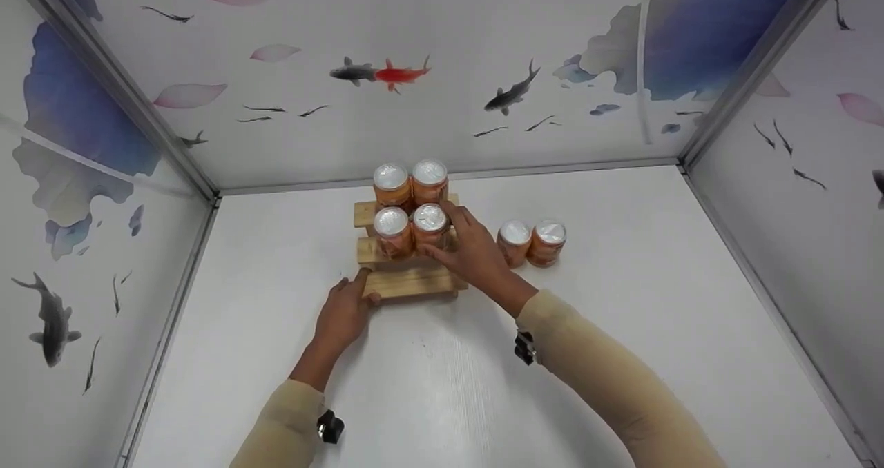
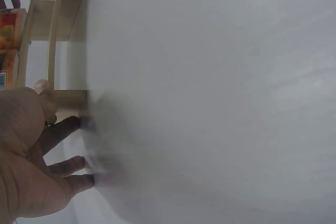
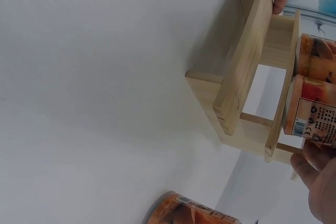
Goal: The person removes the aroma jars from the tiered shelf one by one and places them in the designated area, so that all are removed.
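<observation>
A stepped wooden rack (image 1: 414,283) stands mid-table with two orange cans (image 1: 409,183) on its top step. Two more stand on the middle step. My right hand (image 1: 449,237) grips the right-hand can (image 1: 429,225) of that middle pair; the right wrist view shows my fingers (image 3: 315,163) under its barcode side (image 3: 312,119). My left hand (image 1: 353,294) rests at the left end of the bare bottom step, thumb on the wood. Its straight fingers (image 2: 71,145) touch the table beside the rack (image 2: 68,3).
Two further orange cans (image 1: 532,241) stand on the white table (image 1: 621,302) just right of the rack; one can (image 3: 184,211) shows in the right wrist view. Papered walls with fish prints close in the left, back and right sides.
</observation>
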Demonstrator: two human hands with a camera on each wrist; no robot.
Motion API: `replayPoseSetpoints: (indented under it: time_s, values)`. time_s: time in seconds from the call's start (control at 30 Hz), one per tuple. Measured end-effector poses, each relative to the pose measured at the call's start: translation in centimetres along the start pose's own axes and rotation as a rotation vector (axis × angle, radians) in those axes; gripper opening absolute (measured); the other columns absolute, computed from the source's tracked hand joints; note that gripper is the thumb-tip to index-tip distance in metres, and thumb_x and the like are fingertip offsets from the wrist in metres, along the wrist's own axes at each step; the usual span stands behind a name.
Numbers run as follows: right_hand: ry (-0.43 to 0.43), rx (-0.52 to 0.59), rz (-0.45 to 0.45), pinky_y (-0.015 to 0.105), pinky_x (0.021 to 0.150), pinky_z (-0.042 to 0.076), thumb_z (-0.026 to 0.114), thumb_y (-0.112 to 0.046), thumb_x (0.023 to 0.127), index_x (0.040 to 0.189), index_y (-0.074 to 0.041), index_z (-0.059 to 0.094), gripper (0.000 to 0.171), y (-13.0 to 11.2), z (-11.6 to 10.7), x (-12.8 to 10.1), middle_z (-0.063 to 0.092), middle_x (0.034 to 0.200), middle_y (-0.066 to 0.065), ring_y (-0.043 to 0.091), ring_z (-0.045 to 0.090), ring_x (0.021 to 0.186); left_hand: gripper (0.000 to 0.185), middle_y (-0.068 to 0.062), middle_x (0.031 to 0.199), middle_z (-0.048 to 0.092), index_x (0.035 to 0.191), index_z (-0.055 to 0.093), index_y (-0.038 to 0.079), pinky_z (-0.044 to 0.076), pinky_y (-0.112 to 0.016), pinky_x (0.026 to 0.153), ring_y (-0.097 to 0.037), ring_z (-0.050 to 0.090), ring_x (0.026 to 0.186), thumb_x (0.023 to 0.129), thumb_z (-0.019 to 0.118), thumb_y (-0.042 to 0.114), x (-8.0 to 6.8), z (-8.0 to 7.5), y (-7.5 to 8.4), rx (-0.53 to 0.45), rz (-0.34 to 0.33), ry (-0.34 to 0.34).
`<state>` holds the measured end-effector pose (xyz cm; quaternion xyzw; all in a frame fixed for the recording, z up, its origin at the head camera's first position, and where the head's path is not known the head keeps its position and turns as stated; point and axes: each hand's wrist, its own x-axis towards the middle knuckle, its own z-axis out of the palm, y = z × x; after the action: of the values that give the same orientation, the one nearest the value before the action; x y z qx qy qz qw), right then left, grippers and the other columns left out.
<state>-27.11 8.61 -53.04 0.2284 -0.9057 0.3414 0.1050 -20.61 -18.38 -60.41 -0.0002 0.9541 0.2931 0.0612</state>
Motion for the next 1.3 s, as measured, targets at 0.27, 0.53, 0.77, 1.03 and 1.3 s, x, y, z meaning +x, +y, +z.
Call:
replayPoseSetpoints:
  time_s: [0.27,0.53,0.77,1.03,1.3]
  values:
    - [0.009,0.024,0.034,0.056,0.106,0.061,0.086,-0.041,0.099,0.166,-0.007,0.040,0.088,-0.2,0.3,0.2,0.063,0.150,0.021,0.041,0.072,0.129,0.066,-0.027,0.155,0.064,0.168,0.045,0.008,0.043,-0.071,0.124,-0.055,0.043,0.158,0.111,0.063,0.036,-0.1,0.0,0.0,0.001,-0.003,-0.003]
    - [0.019,0.062,0.038,0.055,0.106,0.061,0.086,-0.030,0.100,0.165,-0.005,0.040,0.084,-0.2,0.5,0.3,0.063,0.150,0.022,0.041,0.070,0.132,0.065,-0.027,0.154,0.065,0.167,0.046,0.009,0.044,-0.072,0.122,-0.056,0.045,0.156,0.111,0.064,0.035,-0.2,-0.3,0.1,0.003,0.006,0.002]
    - [0.042,0.069,-0.001,0.051,0.102,0.064,0.087,-0.027,0.099,0.163,-0.002,0.041,0.082,0.0,0.6,0.1,0.064,0.145,0.022,0.039,0.073,0.127,0.063,-0.026,0.154,0.065,0.167,0.047,0.010,0.044,-0.071,0.122,-0.055,0.045,0.157,0.111,0.065,0.033,-0.2,-0.3,0.2,-0.010,0.005,0.006]
    - [0.077,0.061,-0.035,0.044,0.098,0.066,0.090,-0.028,0.097,0.158,-0.001,0.046,0.080,0.4,0.0,-0.3,0.066,0.142,0.021,0.036,0.075,0.123,0.063,-0.023,0.159,0.061,0.168,0.045,0.011,0.040,-0.072,0.125,-0.053,0.041,0.161,0.112,0.063,0.032,-0.2,-0.4,0.5,-0.028,-0.036,-0.011]
    - [0.096,0.096,-0.013,0.042,0.099,0.067,0.090,-0.030,0.096,0.156,0.003,0.049,0.080,1.6,-1.2,-1.4,0.066,0.143,0.020,0.034,0.073,0.126,0.062,-0.023,0.161,0.060,0.168,0.045,0.011,0.040,-0.073,0.124,-0.055,0.040,0.160,0.113,0.061,0.033,-0.1,-0.2,0.2,-0.027,-0.033,-0.013]
